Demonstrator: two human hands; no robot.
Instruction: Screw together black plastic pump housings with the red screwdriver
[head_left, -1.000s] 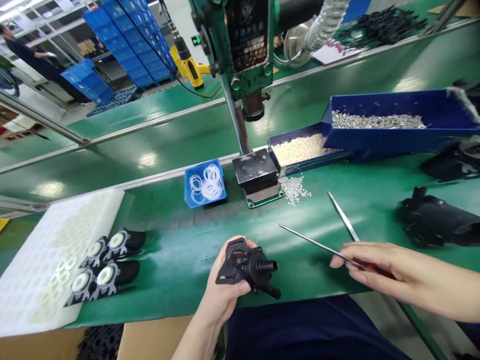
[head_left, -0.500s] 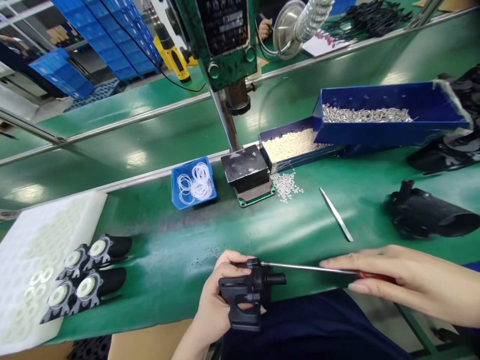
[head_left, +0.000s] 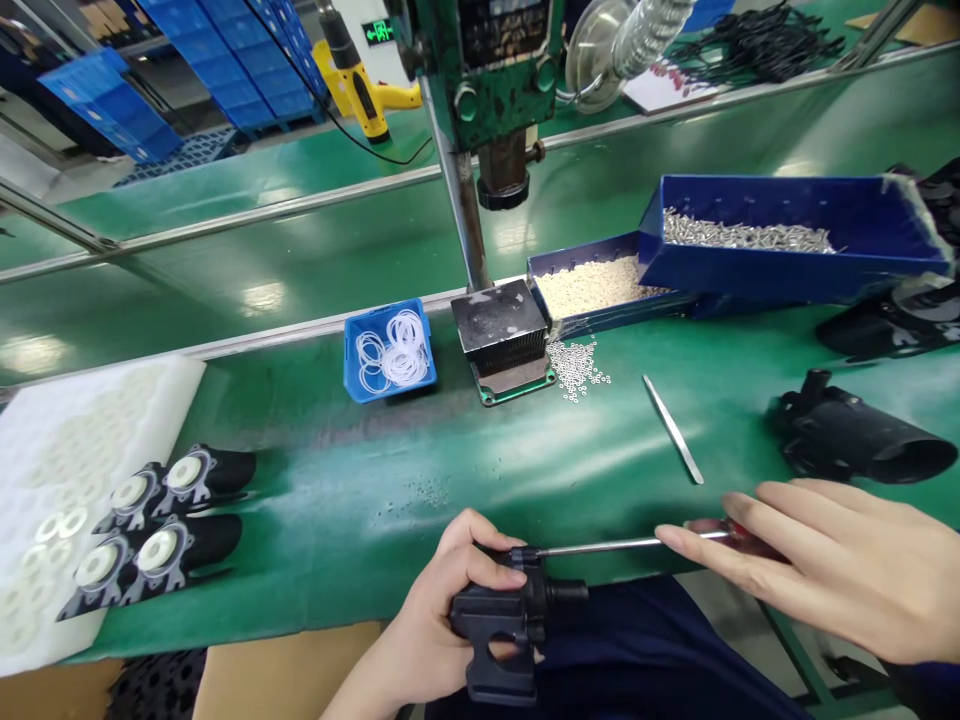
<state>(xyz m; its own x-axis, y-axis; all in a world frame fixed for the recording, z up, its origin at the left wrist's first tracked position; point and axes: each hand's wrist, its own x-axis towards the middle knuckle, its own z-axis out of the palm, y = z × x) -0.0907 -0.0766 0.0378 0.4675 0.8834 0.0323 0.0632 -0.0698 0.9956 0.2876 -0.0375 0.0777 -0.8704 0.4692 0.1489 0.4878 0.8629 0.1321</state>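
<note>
My left hand (head_left: 450,600) is closed around a black plastic housing (head_left: 499,620) with a short spout, held at the bench's front edge over my lap. In my right hand (head_left: 832,560) lies a screwdriver (head_left: 600,547) with a red handle, gripped by thumb and fingers. Its long shaft points left, and the tip meets the upper corner of the housing. Whether a screw sits under the tip is too small to tell. Silver tweezers (head_left: 673,430) rest on the green bench beyond the screwdriver. Another black housing (head_left: 862,430) with a wide tube lies to the right.
A press (head_left: 501,325) stands mid-bench, small rings (head_left: 576,368) beside its base. Blue bins hold screws (head_left: 742,233) and cream-coloured pieces (head_left: 592,288). A small blue tray (head_left: 390,350) contains white rings. At left, several black parts (head_left: 161,550) adjoin a white foam sheet (head_left: 97,430).
The housing appears slightly lower and further right in view. My right hand's fingers have shifted around the screwdriver handle, and the tip stays at the housing. The camera view has moved a little.
</note>
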